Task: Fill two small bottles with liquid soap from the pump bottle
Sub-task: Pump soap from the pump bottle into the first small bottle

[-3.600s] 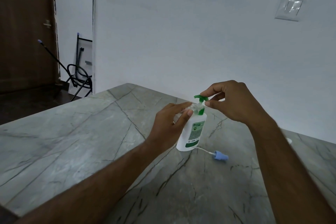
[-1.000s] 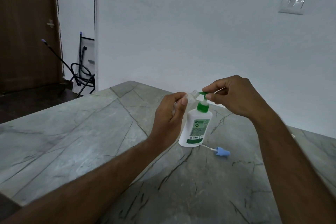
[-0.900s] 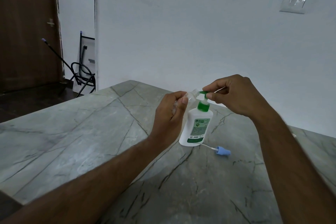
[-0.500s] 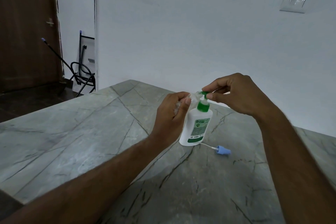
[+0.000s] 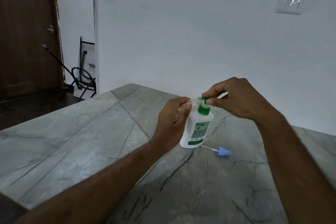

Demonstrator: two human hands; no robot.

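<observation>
A white pump bottle [image 5: 197, 129] with a green collar and green pump head stands on the grey marble table [image 5: 87, 140]. My right hand [image 5: 236, 98] pinches the green pump head from above. My left hand [image 5: 171, 122] holds a small clear bottle [image 5: 193, 102] tilted, its mouth at the pump's spout; most of the small bottle is hidden by my fingers. A second small bottle is not visible.
A blue spray cap with a thin white tube [image 5: 223, 152] lies on the table just right of the pump bottle. The white wall runs close behind the table. At far left are a brown door [image 5: 27, 32] and a black stand [image 5: 83, 78].
The pump head sits lower than half a second ago, my right hand having pressed down on it. My left hand keeps the small bottle at the spout.
</observation>
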